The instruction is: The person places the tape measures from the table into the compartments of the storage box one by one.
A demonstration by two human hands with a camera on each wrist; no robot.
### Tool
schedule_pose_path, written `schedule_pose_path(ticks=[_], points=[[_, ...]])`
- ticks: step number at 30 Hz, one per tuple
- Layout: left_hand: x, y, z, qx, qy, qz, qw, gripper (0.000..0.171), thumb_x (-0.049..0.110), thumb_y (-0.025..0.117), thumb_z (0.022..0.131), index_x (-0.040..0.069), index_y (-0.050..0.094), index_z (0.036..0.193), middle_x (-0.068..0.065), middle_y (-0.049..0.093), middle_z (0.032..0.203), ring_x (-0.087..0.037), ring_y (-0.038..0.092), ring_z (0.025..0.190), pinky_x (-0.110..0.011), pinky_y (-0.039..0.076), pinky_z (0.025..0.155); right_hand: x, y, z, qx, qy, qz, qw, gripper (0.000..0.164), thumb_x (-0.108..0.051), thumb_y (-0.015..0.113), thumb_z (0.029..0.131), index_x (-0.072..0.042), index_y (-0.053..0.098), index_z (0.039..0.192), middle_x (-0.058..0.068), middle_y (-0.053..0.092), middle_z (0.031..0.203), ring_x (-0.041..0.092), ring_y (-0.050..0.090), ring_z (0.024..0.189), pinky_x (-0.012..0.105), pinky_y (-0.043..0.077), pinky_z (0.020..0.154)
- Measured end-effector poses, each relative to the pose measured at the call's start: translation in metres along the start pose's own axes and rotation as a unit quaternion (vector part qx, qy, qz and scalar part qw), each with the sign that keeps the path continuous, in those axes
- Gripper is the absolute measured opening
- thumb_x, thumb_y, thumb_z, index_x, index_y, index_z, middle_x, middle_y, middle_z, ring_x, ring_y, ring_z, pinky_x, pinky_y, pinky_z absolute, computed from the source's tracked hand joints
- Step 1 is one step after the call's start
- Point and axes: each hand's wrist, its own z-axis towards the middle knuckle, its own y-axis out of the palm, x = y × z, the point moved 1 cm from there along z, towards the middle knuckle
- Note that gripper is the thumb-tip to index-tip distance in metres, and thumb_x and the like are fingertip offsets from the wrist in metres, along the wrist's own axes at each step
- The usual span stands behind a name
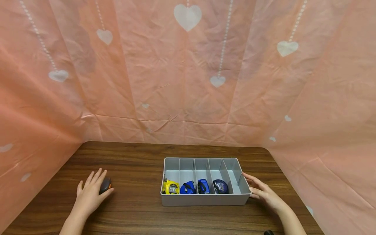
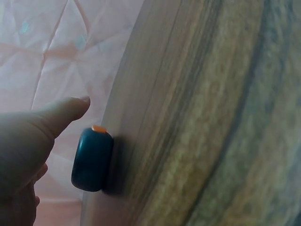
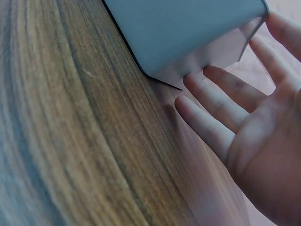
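Note:
My left hand (image 1: 89,195) is over the left of the table, fingers straight and thumb spread away, beside a dark tape measure (image 1: 105,186) with an orange button. In the left wrist view this tape measure (image 2: 91,162) sits on the wood below the thumb, ungripped. Straight fingers of my right hand (image 1: 265,195) touch the right end wall of a grey divided box (image 1: 205,200). From left to right, its compartments hold a yellow tape measure (image 1: 171,188), a blue one (image 1: 187,188), another blue one (image 1: 203,186) and a dark navy one (image 1: 221,186); the rightmost compartment is bare.
The box stands on a brown wood-grain table (image 1: 132,209). Pink cloth (image 1: 164,98) with white hearts hangs behind it and along both sides. A small black object (image 1: 268,232) shows at the bottom edge near the right forearm.

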Motion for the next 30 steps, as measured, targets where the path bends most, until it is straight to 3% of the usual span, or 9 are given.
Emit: schedule_pose_path(ticks=[9, 30], points=[[-0.011, 0.003, -0.002, -0.03, -0.013, 0.008, 0.9994, 0.081, 0.044, 0.063, 0.08, 0.004, 0.027, 0.14, -0.024, 0.021, 0.142, -0.043, 0.014, 0.128, -0.071, 0.002, 0.089, 0.001, 0.0, 0.0, -0.002, -0.003, 0.003, 1.0, 0.049, 0.002, 0.035, 0.094, 0.006, 0.017, 0.139, 0.041, 0.019, 0.13, 0.021, 0.047, 0.113, 0.035, 0.045, 0.085], [-0.02, 0.016, 0.0, -0.077, -0.035, -0.023, 0.9961, 0.082, 0.052, 0.057, 0.081, 0.002, 0.029, 0.139, -0.028, 0.018, 0.141, -0.047, 0.02, 0.124, -0.072, 0.003, 0.084, 0.0, 0.001, 0.0, 0.001, -0.008, 0.005, 1.0, 0.048, 0.003, 0.034, 0.094, 0.008, 0.017, 0.138, 0.043, 0.019, 0.128, 0.022, 0.048, 0.112, 0.037, 0.046, 0.084]])
